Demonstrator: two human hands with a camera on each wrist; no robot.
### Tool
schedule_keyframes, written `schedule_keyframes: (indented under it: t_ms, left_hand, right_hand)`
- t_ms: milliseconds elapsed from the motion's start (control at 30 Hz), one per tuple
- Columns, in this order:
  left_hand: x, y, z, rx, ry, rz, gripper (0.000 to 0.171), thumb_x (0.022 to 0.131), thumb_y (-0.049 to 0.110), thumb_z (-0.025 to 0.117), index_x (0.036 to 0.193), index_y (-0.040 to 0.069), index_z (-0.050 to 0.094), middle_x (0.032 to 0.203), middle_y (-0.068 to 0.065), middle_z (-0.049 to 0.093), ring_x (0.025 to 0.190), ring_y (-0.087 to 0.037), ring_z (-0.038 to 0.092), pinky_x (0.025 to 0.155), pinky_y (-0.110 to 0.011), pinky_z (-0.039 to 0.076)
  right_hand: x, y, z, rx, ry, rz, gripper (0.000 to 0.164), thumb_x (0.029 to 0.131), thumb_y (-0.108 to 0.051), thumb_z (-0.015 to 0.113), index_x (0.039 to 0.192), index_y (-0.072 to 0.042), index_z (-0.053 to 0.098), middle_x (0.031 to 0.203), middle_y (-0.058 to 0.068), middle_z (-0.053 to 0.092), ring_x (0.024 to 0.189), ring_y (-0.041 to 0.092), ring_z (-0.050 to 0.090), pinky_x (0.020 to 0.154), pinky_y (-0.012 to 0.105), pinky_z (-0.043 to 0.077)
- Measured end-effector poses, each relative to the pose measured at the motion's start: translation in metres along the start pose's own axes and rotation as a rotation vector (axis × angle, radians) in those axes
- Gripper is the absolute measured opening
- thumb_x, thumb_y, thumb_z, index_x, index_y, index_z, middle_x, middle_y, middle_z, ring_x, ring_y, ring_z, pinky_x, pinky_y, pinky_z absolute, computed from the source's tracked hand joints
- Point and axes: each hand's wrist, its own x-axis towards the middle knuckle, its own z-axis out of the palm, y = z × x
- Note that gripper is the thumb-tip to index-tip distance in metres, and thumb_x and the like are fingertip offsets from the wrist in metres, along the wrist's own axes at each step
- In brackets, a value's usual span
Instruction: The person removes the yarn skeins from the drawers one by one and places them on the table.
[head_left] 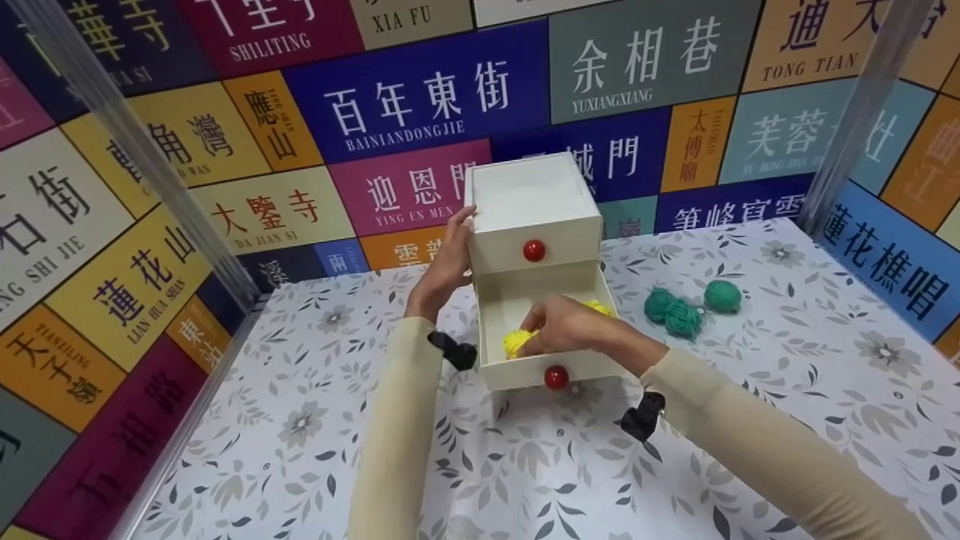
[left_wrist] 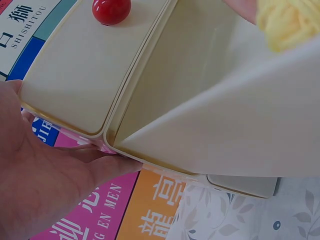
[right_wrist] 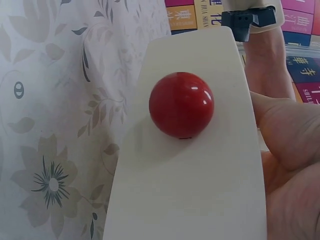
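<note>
A small white two-drawer cabinet (head_left: 529, 191) stands on the table, its upper drawer closed and its lower drawer (head_left: 514, 376) pulled out. Each drawer front has a red knob (right_wrist: 181, 105). My left hand (head_left: 448, 259) rests against the cabinet's left side, fingers stretched along the wall in the left wrist view. Inside the lower drawer, my right hand (head_left: 562, 326) pinches a yellow yarn ball (head_left: 515, 343); its fingertips are partly hidden. More yellow yarn (head_left: 598, 307) shows behind that hand, at the drawer's right side.
Several green yarn balls (head_left: 682, 318) lie on the table to the right of the cabinet. A flower-patterned cloth (head_left: 300, 424) covers the table. Behind it rises a wall of colourful sign panels (head_left: 420, 97), with clear posts (head_left: 862, 112) at the corners.
</note>
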Motion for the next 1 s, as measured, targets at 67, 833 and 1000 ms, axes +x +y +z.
schedule_keyframes:
  t_ms: [67, 833, 1000]
  left_hand:
    - [0.000, -0.001, 0.000, -0.005, -0.006, 0.002, 0.047, 0.108, 0.046, 0.026, 0.154, 0.035, 0.023, 0.156, -0.016, 0.030, 0.136, -0.040, 0.044, 0.108, -0.068, 0.040]
    - [0.001, 0.000, 0.001, -0.016, -0.022, 0.014, 0.048, 0.108, 0.047, 0.024, 0.154, 0.034, 0.022, 0.156, -0.018, 0.029, 0.138, -0.043, 0.041, 0.109, -0.069, 0.038]
    - [0.002, 0.000, 0.002, -0.013, -0.015, -0.002, 0.048, 0.107, 0.045, 0.025, 0.154, 0.034, 0.021, 0.158, -0.017, 0.028, 0.141, -0.045, 0.039, 0.109, -0.071, 0.037]
  right_hand:
    - [0.000, 0.001, -0.003, 0.043, 0.001, 0.016, 0.043, 0.082, -0.030, 0.083, 0.118, -0.010, 0.070, 0.125, 0.011, 0.067, 0.110, 0.025, 0.057, 0.103, 0.040, 0.049]
    - [-0.036, 0.029, -0.065, 0.374, 0.184, -0.038, 0.062, 0.088, -0.041, 0.076, 0.139, -0.013, 0.056, 0.145, 0.012, 0.054, 0.133, 0.031, 0.050, 0.117, 0.051, 0.039]
    - [-0.046, 0.047, -0.078, 0.427, 0.193, -0.047, 0.069, 0.087, -0.048, 0.074, 0.143, -0.013, 0.052, 0.145, 0.010, 0.055, 0.132, 0.029, 0.049, 0.116, 0.052, 0.038]
